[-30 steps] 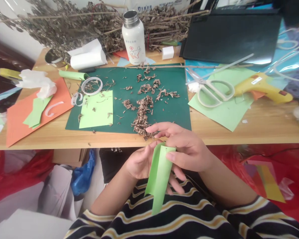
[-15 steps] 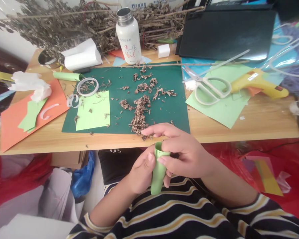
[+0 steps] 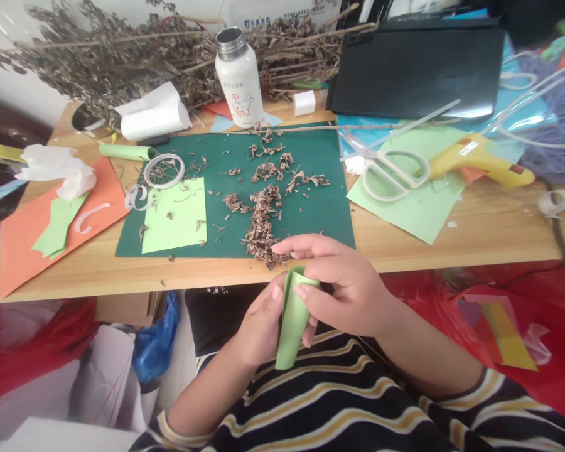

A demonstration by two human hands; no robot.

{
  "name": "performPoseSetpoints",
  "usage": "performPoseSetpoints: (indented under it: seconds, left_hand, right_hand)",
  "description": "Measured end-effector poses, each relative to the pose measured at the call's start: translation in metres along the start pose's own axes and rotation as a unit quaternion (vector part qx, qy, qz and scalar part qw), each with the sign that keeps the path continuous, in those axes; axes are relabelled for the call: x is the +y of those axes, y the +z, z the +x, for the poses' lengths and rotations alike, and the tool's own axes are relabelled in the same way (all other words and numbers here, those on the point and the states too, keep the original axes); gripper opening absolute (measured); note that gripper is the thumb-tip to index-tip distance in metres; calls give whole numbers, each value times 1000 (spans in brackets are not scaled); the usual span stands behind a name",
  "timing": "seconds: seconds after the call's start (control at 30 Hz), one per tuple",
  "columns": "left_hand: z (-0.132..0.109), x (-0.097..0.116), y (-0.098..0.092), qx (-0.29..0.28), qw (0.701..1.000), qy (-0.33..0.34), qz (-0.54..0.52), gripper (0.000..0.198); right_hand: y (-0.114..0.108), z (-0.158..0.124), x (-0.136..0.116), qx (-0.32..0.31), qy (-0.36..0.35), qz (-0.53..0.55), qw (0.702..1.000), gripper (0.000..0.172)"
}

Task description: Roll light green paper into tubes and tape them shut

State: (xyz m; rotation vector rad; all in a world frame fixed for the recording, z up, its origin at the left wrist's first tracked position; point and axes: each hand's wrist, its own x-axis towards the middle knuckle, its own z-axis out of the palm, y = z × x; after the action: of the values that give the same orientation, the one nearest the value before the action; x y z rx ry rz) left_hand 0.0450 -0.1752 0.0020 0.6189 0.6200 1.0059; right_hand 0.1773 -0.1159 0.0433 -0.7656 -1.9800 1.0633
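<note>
A rolled piece of green paper point(image 3: 292, 323) is held between both hands over my lap, just in front of the table edge. My left hand point(image 3: 262, 323) wraps its left side, thumb along the paper. My right hand point(image 3: 341, 285) pinches the top edge at the right, index finger and thumb on the paper, other fingers reaching toward the leaves. Crumbled dry leaves point(image 3: 262, 226) lie in a strip on the green mat point(image 3: 320, 220), right beyond my hands. A light green square point(image 3: 174, 220) with leaf bits rests on the mat's left part.
Scissors point(image 3: 390, 172) and a yellow glue gun point(image 3: 484, 163) lie at the right. A white bottle point(image 3: 239, 81) stands behind the mat, before dried branches point(image 3: 103, 56). A tape roll point(image 3: 164, 171), orange paper point(image 3: 103, 188) and crumpled tissue point(image 3: 59, 166) are at the left.
The green paper roll has loosened, its outer edge now showing as a flap across the front. My left thumb has shifted slightly left. The camera view has moved a little.
</note>
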Motion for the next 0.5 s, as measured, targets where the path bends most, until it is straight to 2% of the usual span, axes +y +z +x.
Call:
performPoseSetpoints:
  seconds: [0.1,0.33,0.5]
  left_hand:
    - [1,2,-1,0,1000,10,12,43]
    - [-5,0,-5,-1,999,33,36,39]
    - [-8,-5,-9,17,998,49,18,34]
  right_hand:
    - [5,4,-2,33,-19,-10,999,28]
    - [11,7,-5,42,-27,-7,999,28]
    - [9,5,0,-7,-76,0,997,26]
